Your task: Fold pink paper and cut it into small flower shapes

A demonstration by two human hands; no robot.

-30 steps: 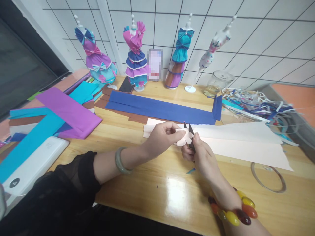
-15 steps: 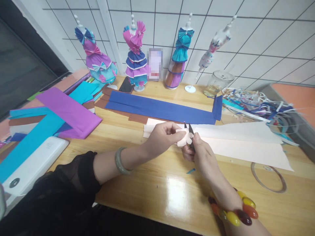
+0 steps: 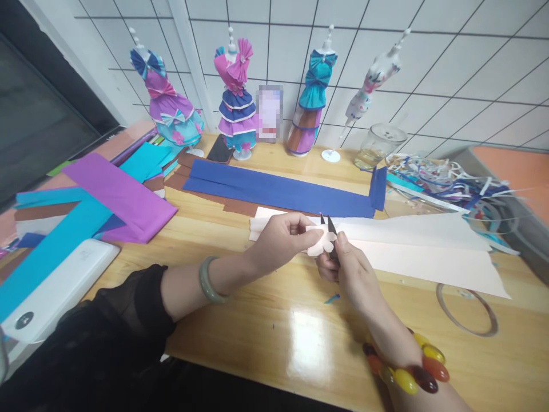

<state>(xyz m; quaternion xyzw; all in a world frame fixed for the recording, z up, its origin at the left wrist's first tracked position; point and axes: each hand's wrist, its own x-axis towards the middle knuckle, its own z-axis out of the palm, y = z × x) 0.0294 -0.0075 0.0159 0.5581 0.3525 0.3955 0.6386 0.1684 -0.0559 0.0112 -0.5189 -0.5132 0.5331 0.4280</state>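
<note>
Between thumb and fingers, my left hand [image 3: 285, 240] pinches a small pale pink paper piece [image 3: 318, 245] whose right side has rounded, petal-like lobes. My right hand [image 3: 351, 263] is closed around a pair of scissors [image 3: 331, 230]; their dark blades point away from me and stand apart, with the paper's edge at them. The scissors' handles are mostly hidden in my fingers. Under and behind both hands lies a long pale pink paper strip [image 3: 433, 249]. Beyond it stretches a folded dark blue paper strip [image 3: 274, 189].
Several small dress forms, one of them the teal-topped form [image 3: 317, 80], line the tiled wall. A glass [image 3: 380, 146] stands before a heap of paper scraps [image 3: 450, 183] at right. Purple paper [image 3: 122, 194], a white power bank [image 3: 64, 289] and a tape ring [image 3: 441, 303] also lie around.
Almost nothing differs. Both hands keep their hold on the paper and scissors, and the view has shifted very slightly.
</note>
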